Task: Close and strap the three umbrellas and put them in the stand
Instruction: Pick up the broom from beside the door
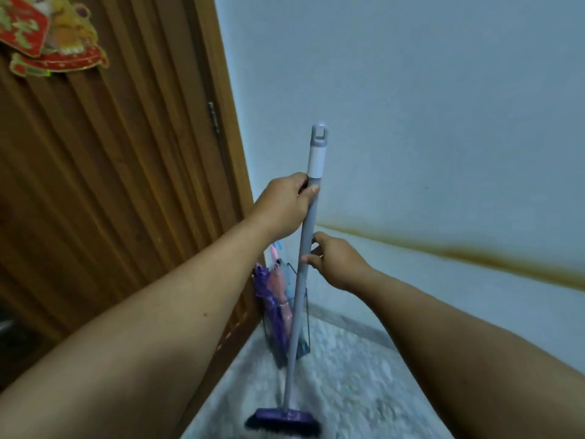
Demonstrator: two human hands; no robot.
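A dark wire stand (304, 345) sits on the floor in the corner between the door and the wall. Closed umbrellas stand upright in it: a purple one (272, 308), a pink one (278, 282) and a light blue one (288, 280), partly hidden behind a broom. The grey broom handle (299, 296) stands nearly upright in front of the stand, its purple brush head (283, 421) on the floor. My left hand (285, 204) grips the handle near its top. My right hand (332, 261) is lower, fingertips touching the handle, fingers loosely apart.
A brown wooden door (110, 172) with a red and gold decoration (41, 36) fills the left. A pale wall (427, 122) with a brown stain line lies to the right. Speckled grey floor (348, 375) runs below.
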